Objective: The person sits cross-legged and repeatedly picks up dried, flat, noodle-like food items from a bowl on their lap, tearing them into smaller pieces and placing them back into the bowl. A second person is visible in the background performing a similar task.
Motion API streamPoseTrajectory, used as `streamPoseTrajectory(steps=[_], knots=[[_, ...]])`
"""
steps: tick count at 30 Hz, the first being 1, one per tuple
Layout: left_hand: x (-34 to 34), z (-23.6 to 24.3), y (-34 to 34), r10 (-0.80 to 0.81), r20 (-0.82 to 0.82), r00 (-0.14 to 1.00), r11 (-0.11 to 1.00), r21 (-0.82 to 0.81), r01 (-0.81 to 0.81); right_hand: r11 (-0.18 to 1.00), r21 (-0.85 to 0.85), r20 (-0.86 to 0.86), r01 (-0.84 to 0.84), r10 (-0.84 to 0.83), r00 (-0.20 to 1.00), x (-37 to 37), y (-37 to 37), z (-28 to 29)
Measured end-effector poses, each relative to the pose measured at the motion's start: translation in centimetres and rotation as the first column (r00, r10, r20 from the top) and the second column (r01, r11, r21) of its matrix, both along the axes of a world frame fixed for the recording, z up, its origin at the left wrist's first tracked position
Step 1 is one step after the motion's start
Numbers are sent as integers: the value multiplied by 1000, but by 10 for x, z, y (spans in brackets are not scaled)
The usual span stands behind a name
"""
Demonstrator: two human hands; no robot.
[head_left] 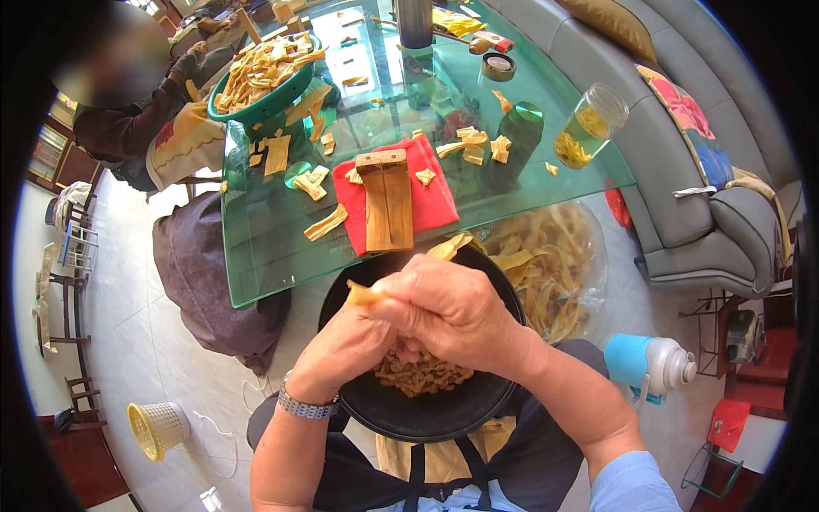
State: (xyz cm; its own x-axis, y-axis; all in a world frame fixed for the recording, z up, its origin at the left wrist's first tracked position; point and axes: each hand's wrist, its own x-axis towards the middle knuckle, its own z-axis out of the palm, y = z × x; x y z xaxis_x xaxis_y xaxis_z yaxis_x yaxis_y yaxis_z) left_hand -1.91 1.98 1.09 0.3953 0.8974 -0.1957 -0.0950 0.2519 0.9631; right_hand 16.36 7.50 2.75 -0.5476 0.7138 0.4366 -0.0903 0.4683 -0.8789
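Note:
My left hand (348, 341), with a metal watch on the wrist, and my right hand (461, 316) are closed together over a black basin (426, 424) at my lap. From the top of the left hand juts the end of a pale yellow dried strip (364, 294). A longer yellow strip piece (450, 247) sticks out behind the right hand; whether the two are one piece is hidden. Small chopped bits (422, 376) lie in the basin below. Just beyond, a slotted wooden block (388, 209) rests on a red cloth (433, 194) at the table edge.
The glass table (281, 264) bears scattered strip pieces, a heaped green basket (271, 108) and a glass jar (590, 126). A plastic bag of strips (554, 264) stands right of the basin, near a blue-and-white flask (653, 365). Another person (141, 128) sits far left.

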Motion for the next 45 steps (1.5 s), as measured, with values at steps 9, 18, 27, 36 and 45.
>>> streamPoseTrajectory(steps=[9, 18, 27, 36, 45], knots=[[-8, 14, -3, 152, -663, 733, 957, 285, 59, 981, -161, 306, 110, -56, 950, 3, 11, -27], [-4, -1, -5, 357, -577, 735, 873, 485, -43, 658, -750, 270, -69, 399, 876, 2, 25, -50], [-12, -7, -1, 361, -525, 771, 906, 393, -156, 889, -457, 381, -38, 234, 894, 2, 18, -39], [-8, -1, 8, 440, 27, 897, 897, 14, -441, 821, -566, 21, -77, 107, 994, 6, 28, -34], [8, 0, -1, 347, -318, 882, 936, 175, -306, 807, -591, 62, -9, 57, 996, -2, 21, -44]])
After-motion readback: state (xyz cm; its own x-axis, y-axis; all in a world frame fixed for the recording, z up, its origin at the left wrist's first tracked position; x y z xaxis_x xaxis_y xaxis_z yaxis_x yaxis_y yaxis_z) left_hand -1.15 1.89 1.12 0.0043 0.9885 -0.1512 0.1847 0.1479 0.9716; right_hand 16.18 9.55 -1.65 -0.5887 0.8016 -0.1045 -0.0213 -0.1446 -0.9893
